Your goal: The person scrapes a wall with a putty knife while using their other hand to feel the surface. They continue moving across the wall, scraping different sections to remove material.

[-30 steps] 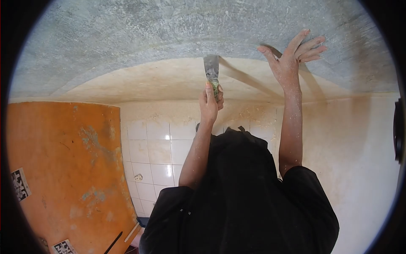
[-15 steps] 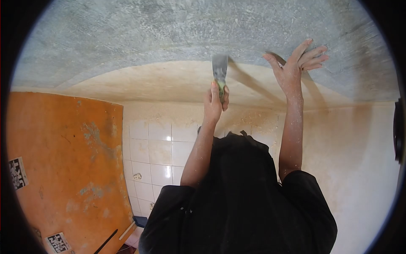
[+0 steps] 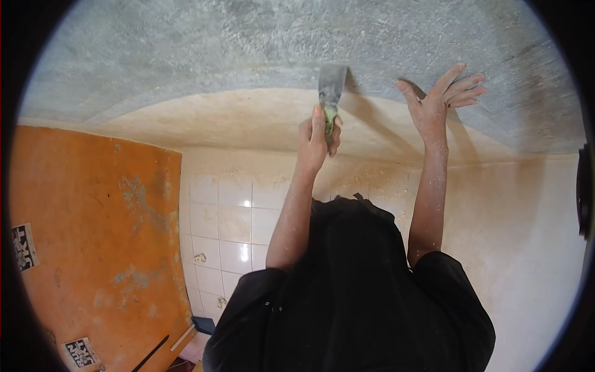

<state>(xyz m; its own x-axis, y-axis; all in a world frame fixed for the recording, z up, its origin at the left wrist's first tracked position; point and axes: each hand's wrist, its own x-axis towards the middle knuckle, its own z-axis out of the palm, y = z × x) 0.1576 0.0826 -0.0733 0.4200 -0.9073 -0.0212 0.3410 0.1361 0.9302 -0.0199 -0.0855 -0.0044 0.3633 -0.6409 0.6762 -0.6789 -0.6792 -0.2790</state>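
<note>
My left hand (image 3: 316, 137) is wrapped around the green handle of a scraper (image 3: 333, 84), thumb along the handle. The scraper's broad metal blade points away from me, over the grey wall surface (image 3: 204, 56) just beyond the border with the cream area (image 3: 229, 111). Whether the blade edge presses on the surface is hard to see. To the right, my right hand (image 3: 432, 108) has its fingers spread against the grey surface and holds nothing. Pale dust marks both hands and forearms.
An orange wall panel (image 3: 93, 217) with scuffed patches and stickers (image 3: 80, 353) stands at the left. White tiles (image 3: 235, 221) lie beyond my black shirt (image 3: 347, 297). A dark object (image 3: 582, 192) sits at the right edge. A thin dark stick (image 3: 152, 352) shows at lower left.
The scraper and my left hand have moved slightly up and to the right, farther onto the grey surface. My right hand appears slightly right and lower, still spread.
</note>
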